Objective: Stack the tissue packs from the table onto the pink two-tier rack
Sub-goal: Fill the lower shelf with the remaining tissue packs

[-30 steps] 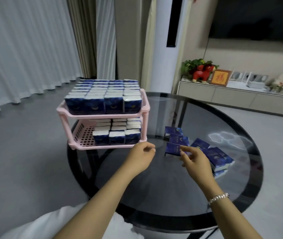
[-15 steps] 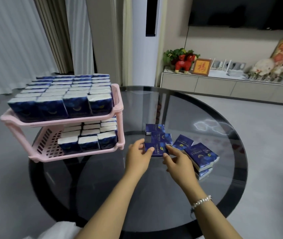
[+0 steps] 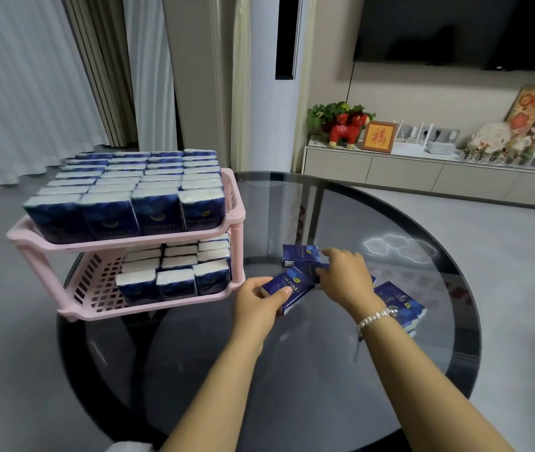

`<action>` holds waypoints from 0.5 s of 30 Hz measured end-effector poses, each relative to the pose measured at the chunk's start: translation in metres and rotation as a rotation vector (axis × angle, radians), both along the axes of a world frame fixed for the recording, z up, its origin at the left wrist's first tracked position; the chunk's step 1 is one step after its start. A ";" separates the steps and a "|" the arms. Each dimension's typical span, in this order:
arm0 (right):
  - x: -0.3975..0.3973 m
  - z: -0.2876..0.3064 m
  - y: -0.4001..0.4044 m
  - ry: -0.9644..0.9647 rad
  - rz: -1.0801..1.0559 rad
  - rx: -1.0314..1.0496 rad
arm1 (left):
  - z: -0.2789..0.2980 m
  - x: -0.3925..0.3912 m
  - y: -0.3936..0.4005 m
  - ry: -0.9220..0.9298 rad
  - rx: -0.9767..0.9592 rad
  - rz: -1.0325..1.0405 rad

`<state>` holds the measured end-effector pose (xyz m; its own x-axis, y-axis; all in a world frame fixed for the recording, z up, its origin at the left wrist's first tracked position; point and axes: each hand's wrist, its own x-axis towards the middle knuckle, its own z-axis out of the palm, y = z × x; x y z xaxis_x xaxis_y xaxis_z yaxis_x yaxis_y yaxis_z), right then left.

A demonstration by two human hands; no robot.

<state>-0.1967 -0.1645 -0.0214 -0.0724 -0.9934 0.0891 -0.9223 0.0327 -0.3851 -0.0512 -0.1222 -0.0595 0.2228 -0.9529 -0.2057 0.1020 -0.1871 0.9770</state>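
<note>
Head view, the only one: left hand [image 3: 257, 307] holds one tissue pack [image 3: 290, 289], thumb on top, fingers curled under its near end, pack tilted and just off the glass counter [image 3: 292, 370]. Right hand [image 3: 344, 277] is bent over the next loose pack [image 3: 307, 267], fingertips touching it; can't tell if it's pinched yet. Another pack [image 3: 298, 253] lies flat just behind, and a small pile [image 3: 399, 303] sits to the right, partly hidden by the right wrist w/ a bracelet [image 3: 377, 318].

Handling, as a guess: packs look light, soft inside, w/ slick film wrap, so they'd squash a bit and could slide out of a loose pinch. Best taken across the short sides, thumb vs. fingers, one per hand.

Containers: pink rack [image 3: 237, 220] stands at the counter's left edge. Top tier looks full, four-wide rows of packs [image 3: 155, 210] standing on end, no gap seen. Bottom tier holds packs [image 3: 175, 278] bunched to the right; the left part shows bare slotted floor [image 3: 93, 285], so that's probably where the held pack goes.
</note>
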 end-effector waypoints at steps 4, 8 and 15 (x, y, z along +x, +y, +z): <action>-0.002 0.007 -0.013 0.268 0.056 0.228 | 0.002 0.001 0.004 0.038 -0.023 0.007; -0.003 0.008 -0.016 0.213 0.084 0.252 | 0.003 0.001 0.006 0.033 -0.052 0.026; -0.011 0.004 -0.011 0.000 0.065 0.197 | 0.003 0.003 0.010 0.019 -0.055 0.027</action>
